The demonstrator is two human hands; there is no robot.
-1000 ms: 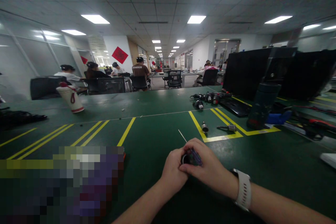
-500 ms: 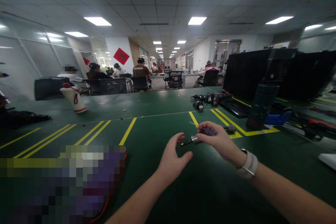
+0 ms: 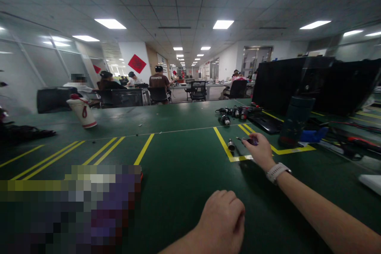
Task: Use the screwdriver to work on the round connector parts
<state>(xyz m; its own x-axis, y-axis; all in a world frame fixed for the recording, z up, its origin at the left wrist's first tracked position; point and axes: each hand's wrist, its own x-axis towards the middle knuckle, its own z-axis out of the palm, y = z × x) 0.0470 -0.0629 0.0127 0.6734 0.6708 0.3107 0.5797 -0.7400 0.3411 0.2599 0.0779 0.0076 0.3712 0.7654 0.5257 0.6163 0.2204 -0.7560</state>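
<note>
My right hand (image 3: pixel 260 151), with a pale watch on its wrist, is closed around a small purple-handled tool (image 3: pixel 253 141). A thin dark tip sticks out to the left of its fingers. Just left of it, a short metal cylinder (image 3: pixel 231 145) with a narrow top stands on the green table within yellow tape lines. Nearer to me, my left hand (image 3: pixel 222 216) is curled into a loose fist low over the table, back of the hand up. Its fingertips and palm are hidden, so I cannot see whether anything is inside.
Several metal and black cylindrical parts (image 3: pixel 225 120) lie further back beside a black flat device (image 3: pixel 266 123). A dark bottle (image 3: pixel 296 121) and black monitors (image 3: pixel 278 83) stand at right. A white cup (image 3: pixel 83 113) leans at left, behind a pixelated area. People sit at desks beyond.
My right hand has moved right and away from me with a purple-handled tool. A metal cylinder now shows on the table. My left hand has come back towards me and curled from open to closed.
</note>
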